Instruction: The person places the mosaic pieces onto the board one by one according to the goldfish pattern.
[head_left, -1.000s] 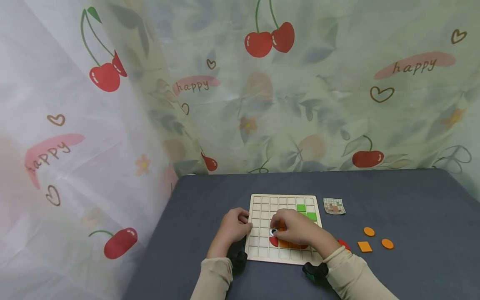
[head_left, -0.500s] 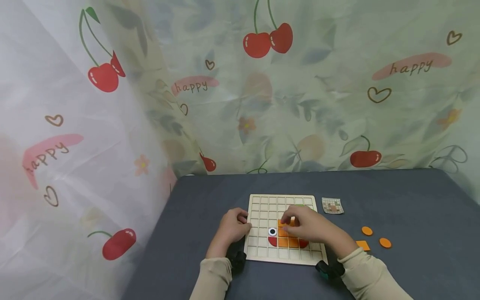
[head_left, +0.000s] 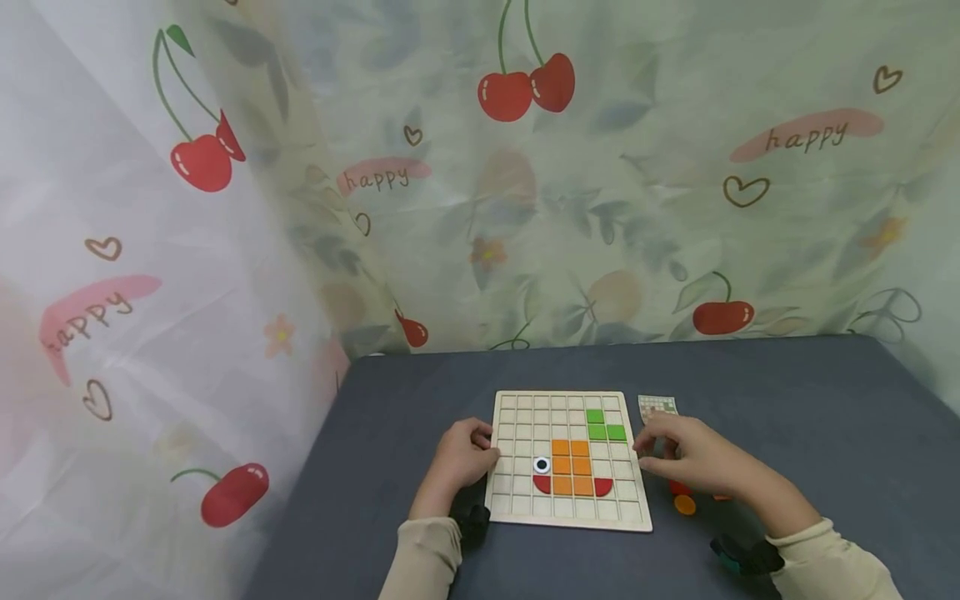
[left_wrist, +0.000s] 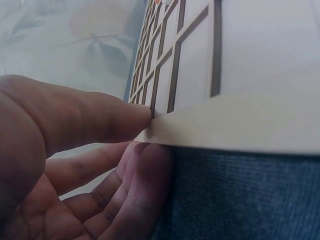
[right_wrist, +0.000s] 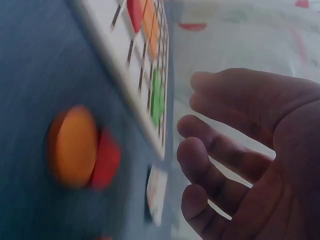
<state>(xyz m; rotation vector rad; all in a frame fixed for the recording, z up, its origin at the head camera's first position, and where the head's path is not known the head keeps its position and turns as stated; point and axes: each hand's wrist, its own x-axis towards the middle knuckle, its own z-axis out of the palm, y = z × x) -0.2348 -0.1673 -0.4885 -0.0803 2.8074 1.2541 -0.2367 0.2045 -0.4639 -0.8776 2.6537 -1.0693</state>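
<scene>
A pale wooden grid board (head_left: pixel 570 506) lies on the dark tabletop in the head view. My left hand (head_left: pixel 459 457) pinches its left edge; in the left wrist view the thumb (left_wrist: pixel 107 119) lies on the rim and the fingers sit beneath. On the board are two columns of orange squares (head_left: pixel 572 467), a round eye piece (head_left: pixel 542 465), two red quarter-round pieces (head_left: pixel 603 487) and three green squares (head_left: pixel 596 431). My right hand (head_left: pixel 701 454) hovers just past the board's right edge, fingers loosely bent, holding nothing.
An orange disc (right_wrist: pixel 75 147) lies beside a red piece (right_wrist: pixel 106 159) on the table near the right hand. A small printed card (head_left: pixel 656 405) lies right of the board's top corner, partly covered by the hand. A patterned curtain (head_left: pixel 600 208) hangs behind the table.
My right hand has moved off the board to the right, uncovering the coloured pieces and now covering part of the card and loose pieces. The left hand has stayed on the board's edge.
</scene>
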